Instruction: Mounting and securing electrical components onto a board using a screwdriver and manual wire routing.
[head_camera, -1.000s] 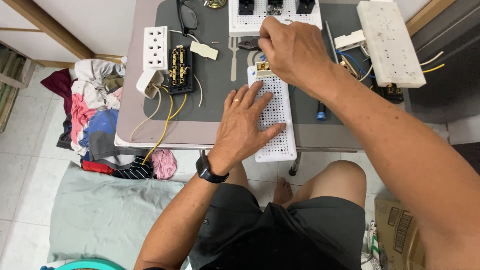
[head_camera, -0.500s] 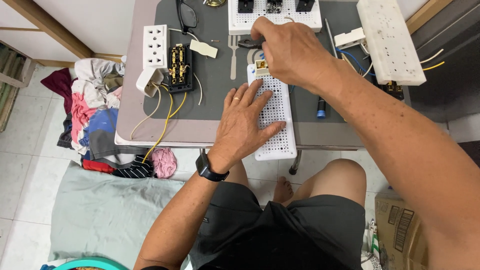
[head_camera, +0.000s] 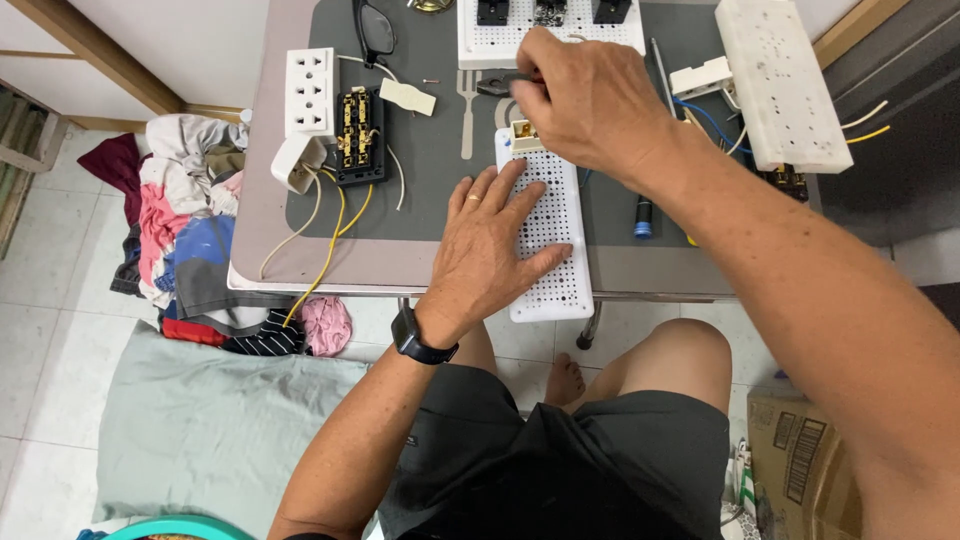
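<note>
My left hand (head_camera: 495, 235) lies flat, fingers spread, on a long white perforated board (head_camera: 560, 280) that overhangs the table's near edge. A ring is on one finger and a black watch on the wrist. My right hand (head_camera: 590, 95) is closed around a dark plier-like tool (head_camera: 497, 85), whose tip sticks out left of the fingers. The tip sits just above a small white socket part with brass contacts (head_camera: 522, 135) at the board's far end.
On the grey mat lie a white socket strip (head_camera: 310, 90), an opened black socket block with yellow wires (head_camera: 355, 135), glasses (head_camera: 375, 30), a second perforated board (head_camera: 480, 45), a blue-tipped screwdriver (head_camera: 643, 210) and a large white power strip (head_camera: 780, 80). Clothes (head_camera: 190, 230) and a cardboard box (head_camera: 800, 450) are on the floor.
My right hand has shifted slightly left, and the tool's dark tip now shows beyond the fingers. My left hand stays flat on the board.
</note>
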